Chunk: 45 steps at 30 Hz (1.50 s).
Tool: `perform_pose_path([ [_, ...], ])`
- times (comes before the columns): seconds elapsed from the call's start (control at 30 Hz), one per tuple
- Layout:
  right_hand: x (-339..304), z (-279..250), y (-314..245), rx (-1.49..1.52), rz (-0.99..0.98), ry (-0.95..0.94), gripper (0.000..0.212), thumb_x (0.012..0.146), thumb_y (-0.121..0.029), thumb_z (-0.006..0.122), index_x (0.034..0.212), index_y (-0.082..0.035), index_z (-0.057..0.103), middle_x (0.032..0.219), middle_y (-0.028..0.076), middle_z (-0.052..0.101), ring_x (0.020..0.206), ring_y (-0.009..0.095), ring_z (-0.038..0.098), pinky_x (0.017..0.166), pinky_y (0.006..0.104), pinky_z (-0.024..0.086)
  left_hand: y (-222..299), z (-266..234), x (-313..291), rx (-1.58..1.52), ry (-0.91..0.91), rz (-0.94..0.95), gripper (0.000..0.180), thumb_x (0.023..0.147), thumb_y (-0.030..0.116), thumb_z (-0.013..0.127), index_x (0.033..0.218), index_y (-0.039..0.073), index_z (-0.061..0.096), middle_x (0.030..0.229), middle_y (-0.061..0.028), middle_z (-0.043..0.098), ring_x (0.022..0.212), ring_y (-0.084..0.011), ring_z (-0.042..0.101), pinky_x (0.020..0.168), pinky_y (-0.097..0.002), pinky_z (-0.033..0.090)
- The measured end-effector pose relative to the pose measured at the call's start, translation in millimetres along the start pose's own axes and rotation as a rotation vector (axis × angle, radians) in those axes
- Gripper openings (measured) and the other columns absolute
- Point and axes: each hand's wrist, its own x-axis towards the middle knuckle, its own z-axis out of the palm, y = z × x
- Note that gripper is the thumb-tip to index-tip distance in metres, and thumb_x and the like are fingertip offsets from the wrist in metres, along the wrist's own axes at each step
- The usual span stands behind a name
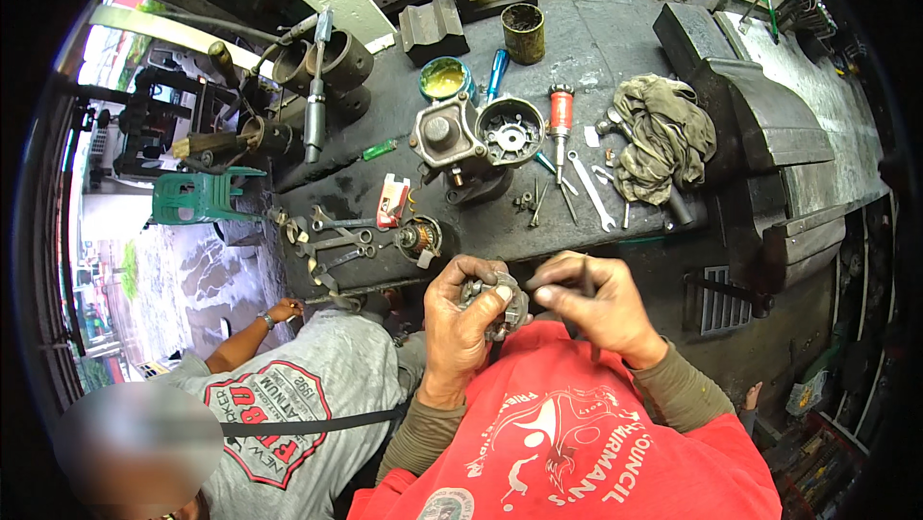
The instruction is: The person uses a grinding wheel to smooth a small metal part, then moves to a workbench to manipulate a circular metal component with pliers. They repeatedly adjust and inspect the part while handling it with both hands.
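Close to my chest, my left hand (460, 323) is closed around a small grey metal machine part (502, 307), its fingers and thumb covering much of it. My right hand (601, 304) is just beside it, with thumb and fingers pinched together. A slim dark rod-like tool (587, 280) shows between those fingers; its kind I cannot make out. Beyond my hands, at the bench's near edge, a round part with copper windings (419, 237) lies by a red and white box (392, 201). Further in are an opened metal housing (511, 132) and a squarish metal casing (442, 133).
On the bench (601, 30) lie a red-handled driver (561, 116), a combination wrench (590, 191), a crumpled rag (663, 136), several spanners (336, 241) and a tin of yellowish grease (444, 80). A person in a grey shirt (298, 405) is close on my left. A green stool (197, 197) stands beyond.
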Motion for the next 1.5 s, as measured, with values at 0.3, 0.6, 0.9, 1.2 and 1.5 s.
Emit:
perform_pose_path([
  [0.3, -16.5, -56.1, 45.7, 0.612, 0.31, 0.25, 0.035, 0.087, -0.006, 0.065, 0.119, 0.001, 0.054, 0.084, 0.006, 0.06, 0.07, 0.014, 0.059, 0.063, 0.0308, 0.054, 6.2, -7.4, 29.9, 0.121, 0.098, -0.124, 0.016, 0.088, 0.004, 0.064, 0.099, 0.003, 0.052, 0.097, -0.0129, 0.059, 0.077, -0.0223, 0.068, 0.065, -0.0395, 0.065],
  [0.6, -7.2, -96.6, 25.2, 0.31, 0.136, 0.236, 0.057, 0.089, -0.002, 0.062, 0.143, 0.002, 0.043, 0.098, 0.003, 0.057, 0.082, 0.007, 0.053, 0.07, 0.0219, 0.047, 6.9, 61.3, 62.8, -0.109, -0.066, -0.198, 0.024, 0.084, 0.006, 0.059, 0.105, -0.002, 0.053, 0.109, -0.019, 0.058, 0.097, -0.0306, 0.07, 0.082, -0.0518, 0.065],
  [0.9, -36.4, -109.3, 33.2, -0.205, 0.091, 0.222, 0.05, 0.095, 0.002, 0.054, 0.143, 0.001, 0.042, 0.092, 0.01, 0.061, 0.078, 0.014, 0.059, 0.073, 0.0315, 0.049, -7.3, 80.4, 53.1, -0.363, -0.121, -0.3, 0.03, 0.096, 0.025, 0.046, 0.114, 0.001, 0.054, 0.124, -0.0197, 0.057, 0.119, -0.0455, 0.06, 0.092, -0.0698, 0.056],
  [1.2, -47.9, -113.8, 31.9, -0.458, 0.111, 0.208, 0.028, 0.09, 0.004, 0.06, 0.117, 0.003, 0.058, 0.094, 0.015, 0.066, 0.08, 0.024, 0.067, 0.074, 0.0347, 0.053, -20.2, 47.5, 17.8, -0.559, -0.205, -0.249, 0.03, 0.098, 0.026, 0.05, 0.121, 0.006, 0.055, 0.14, -0.0262, 0.054, 0.134, -0.0498, 0.049, 0.105, -0.0662, 0.048],
  [1.5, -56.3, -6.2, 9.6, -0.733, -0.125, 0.354, 0.023, 0.089, 0.0, 0.069, 0.106, 0.001, 0.052, 0.083, 0.016, 0.064, 0.071, 0.028, 0.065, 0.066, 0.0363, 0.05, 5.7, -31.5, -9.2, -0.632, -0.269, -0.122, 0.048, 0.089, 0.032, 0.047, 0.12, -0.003, 0.057, 0.115, -0.018, 0.056, 0.112, -0.0351, 0.057, 0.094, -0.0491, 0.054],
])
